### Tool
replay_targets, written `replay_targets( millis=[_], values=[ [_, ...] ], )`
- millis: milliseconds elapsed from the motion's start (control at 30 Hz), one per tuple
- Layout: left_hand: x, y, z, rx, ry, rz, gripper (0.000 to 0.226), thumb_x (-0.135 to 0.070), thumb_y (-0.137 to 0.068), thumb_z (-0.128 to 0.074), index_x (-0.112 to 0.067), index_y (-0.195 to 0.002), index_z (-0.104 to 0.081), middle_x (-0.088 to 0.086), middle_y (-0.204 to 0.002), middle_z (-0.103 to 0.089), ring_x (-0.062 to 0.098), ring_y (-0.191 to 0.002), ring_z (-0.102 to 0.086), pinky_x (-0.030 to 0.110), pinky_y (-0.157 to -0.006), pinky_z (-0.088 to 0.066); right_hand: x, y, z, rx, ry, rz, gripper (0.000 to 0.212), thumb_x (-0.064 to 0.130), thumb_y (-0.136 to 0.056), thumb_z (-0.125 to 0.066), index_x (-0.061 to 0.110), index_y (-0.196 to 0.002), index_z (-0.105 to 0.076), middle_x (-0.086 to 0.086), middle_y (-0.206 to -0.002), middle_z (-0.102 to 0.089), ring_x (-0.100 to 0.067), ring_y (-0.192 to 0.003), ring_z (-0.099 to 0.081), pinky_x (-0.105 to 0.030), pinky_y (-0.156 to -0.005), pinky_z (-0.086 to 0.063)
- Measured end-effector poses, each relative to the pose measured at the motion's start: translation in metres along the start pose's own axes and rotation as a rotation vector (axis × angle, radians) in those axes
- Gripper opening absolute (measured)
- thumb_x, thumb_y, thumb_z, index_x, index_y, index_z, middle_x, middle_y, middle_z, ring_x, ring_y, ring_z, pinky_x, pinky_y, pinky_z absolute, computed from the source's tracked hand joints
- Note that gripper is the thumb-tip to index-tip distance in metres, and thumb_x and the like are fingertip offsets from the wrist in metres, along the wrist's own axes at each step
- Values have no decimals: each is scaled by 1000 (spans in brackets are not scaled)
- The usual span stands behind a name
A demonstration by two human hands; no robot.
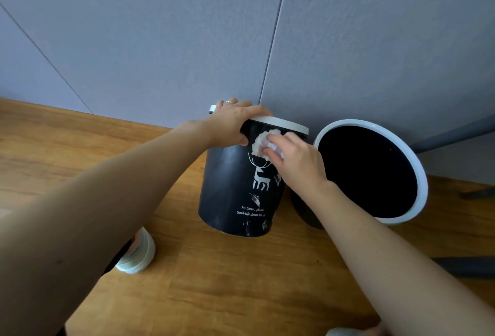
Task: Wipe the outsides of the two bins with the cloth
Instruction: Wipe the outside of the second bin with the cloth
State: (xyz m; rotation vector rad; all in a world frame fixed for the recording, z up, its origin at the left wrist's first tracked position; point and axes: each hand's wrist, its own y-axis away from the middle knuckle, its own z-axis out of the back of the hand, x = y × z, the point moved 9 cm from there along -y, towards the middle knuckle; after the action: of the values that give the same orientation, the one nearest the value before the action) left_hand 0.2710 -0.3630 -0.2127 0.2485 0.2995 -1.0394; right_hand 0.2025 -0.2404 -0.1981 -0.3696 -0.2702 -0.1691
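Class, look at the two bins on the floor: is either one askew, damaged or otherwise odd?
Yes: the deer bin leans, its left base edge looks off the floor, tipped by the left hand gripping its rim. The other bin seems fine.

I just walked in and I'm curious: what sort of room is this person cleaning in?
Probably an office or a room at home; it is hard to say. The two bins, the deer-print bin and the open bin, stand on a wood-look floor against grey wall panels.
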Motion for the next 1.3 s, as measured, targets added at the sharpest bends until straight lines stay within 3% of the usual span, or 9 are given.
replay_targets(
  millis=[267,500,700,900,1033,1300],
  values=[
    [-2,-1,-2,-14,-44,-24,79,-19,-70,-76,-44,-134,-39,-6,-109,-49,23,-101,-45,46,-94,-35,20,55,-32,161,52,198,16,23,-79,-76,20,-94,-72,-1,-81,-65,-21,-58,-64,-26,-45,-46],
    [3,4,2,-5,39,8,75,-15,-68,-76,-38,-132,-44,-7,-108,-51,22,-104,-44,47,-96,-34,2,-17,-1,33,23,-25,25,39,-93,-56,25,-112,-65,-4,-102,-63,-39,-84,-61,-38,-64,-46],
    [5,5,2,-11,102,26,74,-14,-70,-75,-38,-133,-44,-7,-109,-51,22,-108,-44,46,-100,-32,6,-13,-4,30,51,9,27,41,-92,-58,24,-112,-66,-4,-96,-62,-37,-81,-63,-38,-63,-49],
    [5,7,3,1,59,15,75,-15,-73,-76,-38,-136,-41,-5,-113,-50,24,-106,-43,46,-99,-34,18,53,-34,123,53,201,19,26,-78,-76,21,-96,-70,-1,-84,-64,-23,-60,-65,-29,-46,-50],
    [1,8,2,-10,-17,-4,75,-17,-76,-75,-37,-138,-37,-1,-119,-52,27,-109,-43,47,-99,-35,19,82,-49,204,72,309,11,23,-81,-73,18,-90,-69,1,-79,-63,-15,-56,-60,-28,-44,-49],
    [4,11,4,-34,-22,-11,74,-16,-78,-74,-33,-139,-37,2,-118,-53,27,-108,-45,38,-97,-34,7,25,-20,27,83,88,18,32,-90,-63,21,-104,-66,-1,-92,-64,-24,-70,-65,-27,-53,-45]
  ],
)
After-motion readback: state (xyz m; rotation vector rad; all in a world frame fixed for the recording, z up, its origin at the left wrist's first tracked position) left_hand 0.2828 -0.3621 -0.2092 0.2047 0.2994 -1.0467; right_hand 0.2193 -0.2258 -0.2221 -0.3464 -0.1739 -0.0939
